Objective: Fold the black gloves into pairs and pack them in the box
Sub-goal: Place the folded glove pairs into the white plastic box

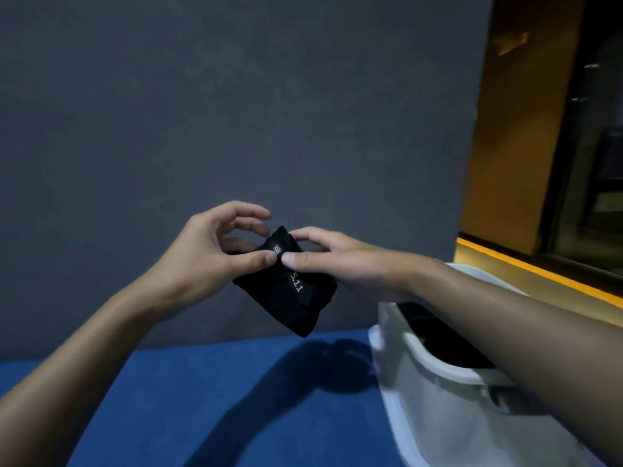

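A folded bundle of black gloves [286, 291] with white "5.11" lettering hangs in the air above the blue surface. My left hand [215, 251] pinches its upper edge with thumb and a lower finger, the other fingers spread. My right hand [333, 261] grips the same upper edge from the right, thumb on top. A translucent white plastic box [435, 399] stands at the lower right, under my right forearm. Dark black fabric [435, 335] lies inside it, partly hidden by the arm.
A blue cloth-covered surface [209, 399] spreads below the hands. A dark grey wall [236, 112] rises right behind it. At the right, past the wall's edge, a dim room with a yellow-lit ledge [539, 274] shows.
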A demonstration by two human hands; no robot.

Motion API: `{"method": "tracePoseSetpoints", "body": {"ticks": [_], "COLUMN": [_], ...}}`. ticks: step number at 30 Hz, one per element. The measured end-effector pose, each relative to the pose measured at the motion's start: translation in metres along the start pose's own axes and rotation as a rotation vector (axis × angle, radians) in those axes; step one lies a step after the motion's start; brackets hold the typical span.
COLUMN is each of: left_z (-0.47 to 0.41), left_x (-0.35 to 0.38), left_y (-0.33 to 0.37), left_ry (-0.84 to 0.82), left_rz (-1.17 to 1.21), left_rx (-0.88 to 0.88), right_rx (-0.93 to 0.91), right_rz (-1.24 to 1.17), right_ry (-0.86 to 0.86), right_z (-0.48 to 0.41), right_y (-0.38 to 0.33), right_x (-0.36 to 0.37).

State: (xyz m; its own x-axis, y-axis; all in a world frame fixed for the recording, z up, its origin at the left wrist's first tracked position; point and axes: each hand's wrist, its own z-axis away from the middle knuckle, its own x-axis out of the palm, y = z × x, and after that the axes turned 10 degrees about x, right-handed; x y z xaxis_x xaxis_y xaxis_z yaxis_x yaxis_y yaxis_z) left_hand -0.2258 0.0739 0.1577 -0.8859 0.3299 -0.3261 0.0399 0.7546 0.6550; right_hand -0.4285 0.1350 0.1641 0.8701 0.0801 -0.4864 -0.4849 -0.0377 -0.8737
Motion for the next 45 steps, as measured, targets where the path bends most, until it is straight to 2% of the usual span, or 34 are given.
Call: {"method": "tracePoseSetpoints", "body": {"ticks": [9,13,16,19,24,28,31,37,40,45], "left_z": [-0.059,-0.075,-0.077,-0.073,-0.07,-0.074,-0.076,-0.075,-0.075,-0.064], "left_x": [0.099,0.141,0.166,0.191,0.221,0.233,0.236,0.238,0.231,0.214], "left_y": [0.039,0.034,0.027,0.025,0.021,0.01,0.005,0.0,-0.006,-0.02], "left_ry": [-0.194,-0.049,-0.003,-0.089,0.015,0.035,0.028,0.011,-0.009,-0.171], "left_rz": [0.03,-0.053,-0.057,0.108,0.268,0.315,0.323,0.32,0.198,-0.288], "left_rx": [0.133,0.185,0.04,-0.112,-0.192,-0.242,-0.257,-0.259,-0.194,0.061], "right_rx": [-0.05,-0.07,-0.073,-0.06,-0.007,-0.031,-0.075,-0.056,0.015,0.121], "right_rz": [-0.175,-0.229,-0.297,-0.343,-0.252,-0.194,-0.053,-0.007,0.009,0.013], "right_ry": [0.206,0.443,0.552,0.567,0.537,0.491,0.528,0.566,0.594,0.744], "right_z": [0.075,0.093,0.102,0.106,0.113,0.115,0.112,0.11,0.11,0.107], "right_y": [0.03,0.051,0.065,0.077,0.091,0.099,0.106,0.11,0.113,0.122], "right_x": [-0.078,-0.101,-0.114,-0.121,-0.127,-0.135,-0.138,-0.141,-0.148,-0.161]}}
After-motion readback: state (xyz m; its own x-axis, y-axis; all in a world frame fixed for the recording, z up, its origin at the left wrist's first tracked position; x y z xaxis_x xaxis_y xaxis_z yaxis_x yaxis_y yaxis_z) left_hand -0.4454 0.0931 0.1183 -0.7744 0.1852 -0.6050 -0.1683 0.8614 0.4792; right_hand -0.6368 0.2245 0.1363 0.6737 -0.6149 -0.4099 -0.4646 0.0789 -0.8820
